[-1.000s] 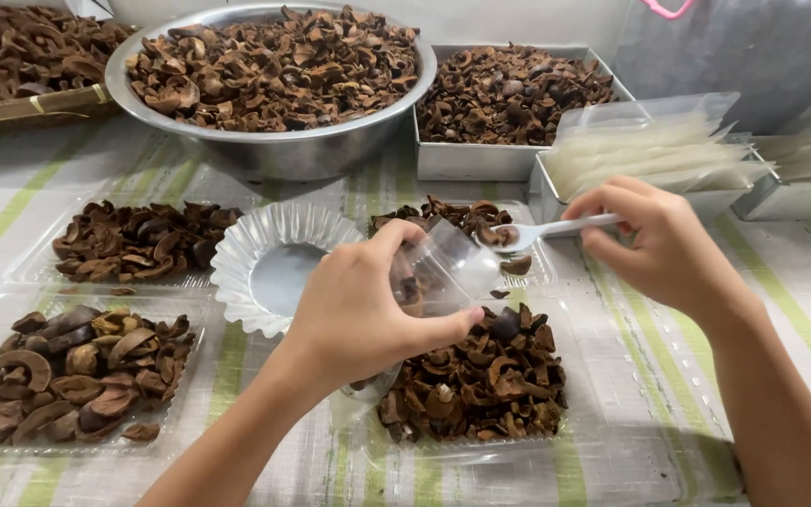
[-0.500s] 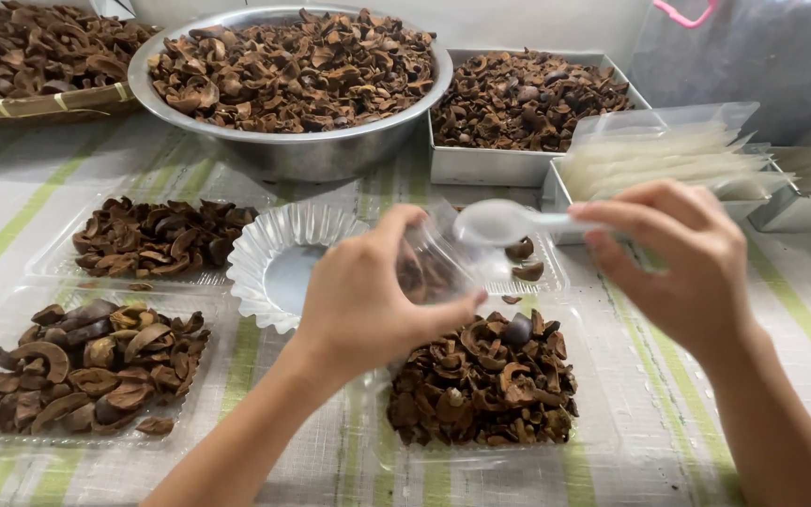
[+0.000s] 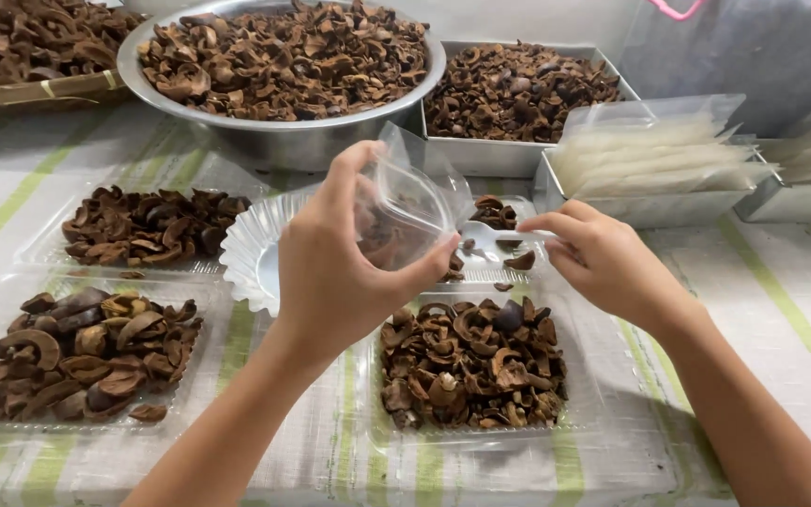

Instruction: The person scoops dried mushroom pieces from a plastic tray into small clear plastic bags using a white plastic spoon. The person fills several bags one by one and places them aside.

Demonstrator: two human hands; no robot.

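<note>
Fingers of our left hand (image 3: 344, 272) pinch a clear bag (image 3: 410, 211) open; our right hand (image 3: 603, 263) grips a white spoon (image 3: 495, 239) at its mouth.
Big metal bowl (image 3: 283, 131) remains heaped; three clear trays (image 3: 471, 366) look filled, the bag barely started.

left hand (image 3: 340, 258): raised mid-frame, back toward camera, fingers (image 3: 354, 174) and thumb curled in a pinch | right hand (image 3: 603, 258): lower, just beside it, fingertips pinched, pointing left | forearms: bare, both angled up from bottom edge
</note>
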